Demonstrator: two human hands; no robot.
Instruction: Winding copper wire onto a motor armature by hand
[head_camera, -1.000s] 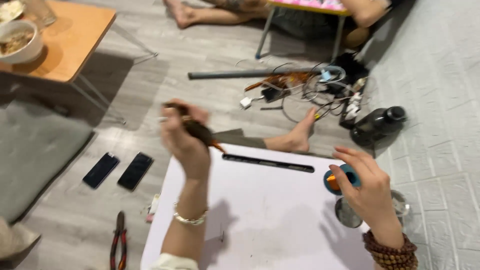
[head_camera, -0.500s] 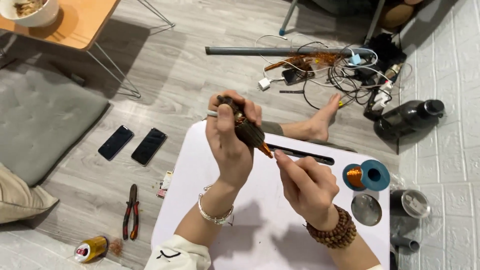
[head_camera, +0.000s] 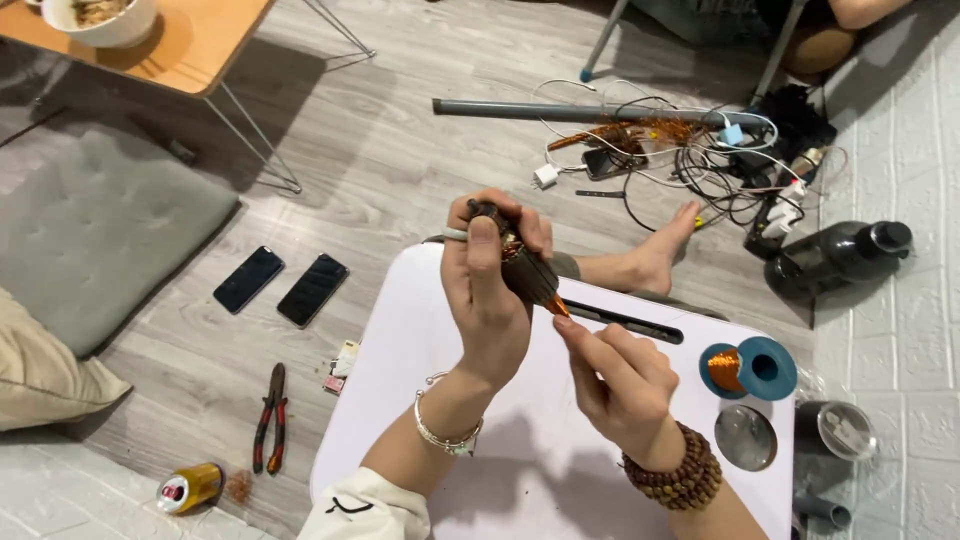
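Observation:
My left hand (head_camera: 488, 290) grips a dark motor armature (head_camera: 522, 270) with copper windings, held above the white lap table (head_camera: 390, 390). My right hand (head_camera: 618, 378) pinches at the armature's copper-coloured lower tip with thumb and forefinger. A blue spool of copper wire (head_camera: 748, 368) lies on the table to the right, beside a round metal lid (head_camera: 745, 437). A bracelet sits on my left wrist and a string of wooden beads on my right.
Two phones (head_camera: 280, 283) lie on the wood floor to the left, with red pliers (head_camera: 270, 417) and a yellow can (head_camera: 190, 487) nearer me. A tangle of cables (head_camera: 690, 150), a grey pipe (head_camera: 560, 111), a black bottle (head_camera: 835, 258) and my bare foot (head_camera: 655, 255) lie beyond the table.
My right hand left the blue spool and came across to the armature's tip. The left hand kept holding the armature while the view shifted lower.

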